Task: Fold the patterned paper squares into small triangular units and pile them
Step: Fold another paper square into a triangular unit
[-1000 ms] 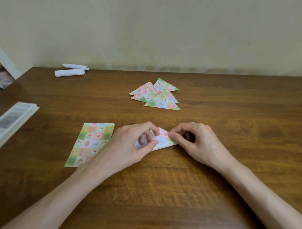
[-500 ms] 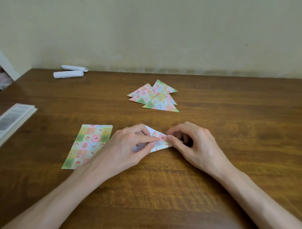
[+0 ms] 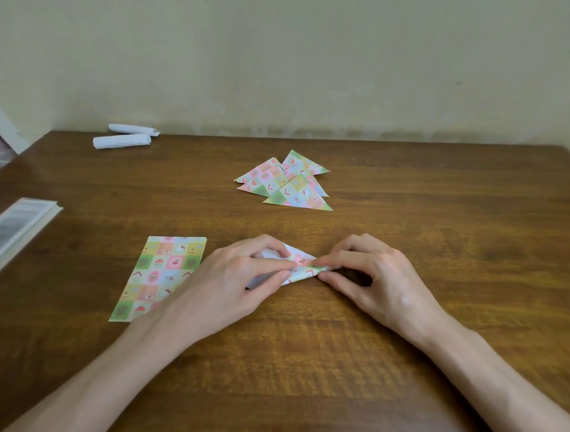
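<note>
Both hands are pinching one half-folded paper piece, seen from the head camera, which is looking forward and down. The left hand is gripping the piece's left part with thumb and forefinger curled onto it, and plain white underside is showing beneath those fingers. The right hand is pinching the right tip between thumb and forefinger, with its other fingers curling above the wood. The piece is lying on the wooden table, near the front centre, between the two hands.

It is likely feeling very light, thin and quick to crease, and probably sliding easily on the smooth wood. Holding it at corners and edges, while a fingertip is pressing along the fold, looks the safest way.

Its printed side is showing small pastel squares in pink, green and yellow, each carrying a tiny picture.

Farther back, a pile of finished triangular units is lying with its pieces overlapping, well apart from the hands. Flat unfolded patterned paper is lying just beside the left hand, its near corner hiding under the wrist. Two white paper rolls are resting at the far left, and a printed booklet is sitting at the left edge.
</note>
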The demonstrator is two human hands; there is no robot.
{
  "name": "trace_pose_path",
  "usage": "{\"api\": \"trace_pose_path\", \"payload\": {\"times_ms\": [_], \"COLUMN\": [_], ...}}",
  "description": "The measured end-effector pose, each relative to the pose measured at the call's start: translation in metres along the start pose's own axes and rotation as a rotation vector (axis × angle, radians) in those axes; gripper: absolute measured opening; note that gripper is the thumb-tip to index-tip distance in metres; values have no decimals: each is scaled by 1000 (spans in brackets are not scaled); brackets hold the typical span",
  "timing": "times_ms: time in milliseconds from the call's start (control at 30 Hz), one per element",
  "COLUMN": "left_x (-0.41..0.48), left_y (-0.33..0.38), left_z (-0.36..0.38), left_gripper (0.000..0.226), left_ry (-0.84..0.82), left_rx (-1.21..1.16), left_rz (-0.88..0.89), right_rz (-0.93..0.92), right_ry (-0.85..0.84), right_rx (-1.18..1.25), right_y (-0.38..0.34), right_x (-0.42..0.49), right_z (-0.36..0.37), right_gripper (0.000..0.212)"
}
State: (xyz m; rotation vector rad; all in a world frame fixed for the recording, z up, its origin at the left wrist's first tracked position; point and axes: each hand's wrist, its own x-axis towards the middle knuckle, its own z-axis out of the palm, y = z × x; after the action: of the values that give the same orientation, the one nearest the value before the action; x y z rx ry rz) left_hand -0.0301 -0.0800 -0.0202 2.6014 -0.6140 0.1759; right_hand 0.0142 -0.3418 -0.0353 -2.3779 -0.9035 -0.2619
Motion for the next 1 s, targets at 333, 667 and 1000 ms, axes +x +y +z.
{"api": "trace_pose_path", "payload": {"times_ms": [333,667,1000], "left_x": [-3,-4,-3], "left_y": [-6,-8,-7], "left_z": [0,-2,-1], "left_gripper": [42,44,39], "left_ry": [20,14,26], "left_rx": [166,172,222], "left_rz": [107,115,131], "right_rz": [-32,-64,-63], "right_ry": [44,39,36], "right_rx": [-40,-72,-68], "right_y": [1,5,5], "right_x": [-3,-3,-1], "right_z": [3,5,9], "right_gripper": [15,22,21]}}
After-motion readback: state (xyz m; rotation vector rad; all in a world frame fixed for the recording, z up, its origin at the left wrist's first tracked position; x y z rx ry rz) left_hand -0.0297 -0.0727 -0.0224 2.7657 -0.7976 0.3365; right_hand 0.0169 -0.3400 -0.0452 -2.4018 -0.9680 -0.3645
